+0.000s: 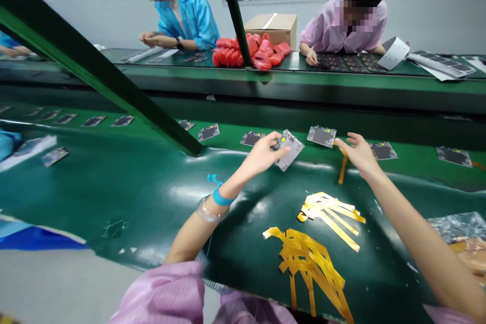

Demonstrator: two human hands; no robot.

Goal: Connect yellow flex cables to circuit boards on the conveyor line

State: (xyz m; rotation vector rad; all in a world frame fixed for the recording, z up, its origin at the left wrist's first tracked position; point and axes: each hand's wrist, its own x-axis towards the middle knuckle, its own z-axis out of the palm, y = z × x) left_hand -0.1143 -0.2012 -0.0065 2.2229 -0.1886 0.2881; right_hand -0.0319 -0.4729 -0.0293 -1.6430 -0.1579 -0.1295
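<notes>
My left hand [264, 156] grips a circuit board [292, 154] between thumb and fingers, tilted above the near edge of the green strip. My right hand [359, 154] has its fingers apart, close to another circuit board [321, 136] on the strip. An orange flex cable [342, 167] hangs down beside that board, near my right fingertips; whether they touch it is hard to tell. Below my hands, two piles of flex cables lie on the green mat: a shiny smaller pile [330, 212] and a larger orange pile [309, 258]. A blue wrist strap [223, 196] circles my left wrist.
More circuit boards [208, 132] lie along the green strip. A slanted green post [114, 81] crosses on the left. Across the bench, two people sit near red bundles [261, 53] and a cardboard box [275, 25]. A clear plastic bag [461, 230] lies at right.
</notes>
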